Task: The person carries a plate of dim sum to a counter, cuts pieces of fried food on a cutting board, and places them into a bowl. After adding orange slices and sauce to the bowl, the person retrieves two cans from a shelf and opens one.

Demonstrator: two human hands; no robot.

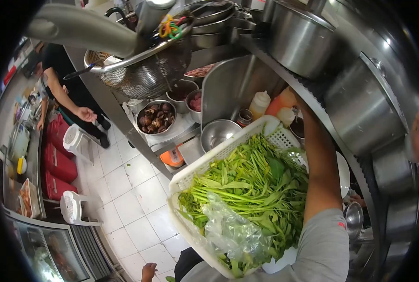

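My right arm (321, 160), in a grey sleeve, reaches past a white plastic basket (183, 225) toward the back of the counter. My right hand is hidden under the shelf edge, near an orange squeeze bottle (274, 106) and a pale-yellow one (260, 104). Leafy green vegetables (247, 181) fill the basket, with a crumpled clear plastic bag (235, 232) on top. Low at the bottom edge, my left hand (148, 272) shows only in part, away from the basket and over the tiled floor. Its fingers are too small and cropped to read.
A metal bowl (219, 135) and a bowl of dark brown pieces (156, 117) stand behind the basket. A wire strainer (143, 73) hangs above them. Large steel pots (300, 40) line the shelf at right. Another person (66, 84) stands at left, near white stools (73, 207).
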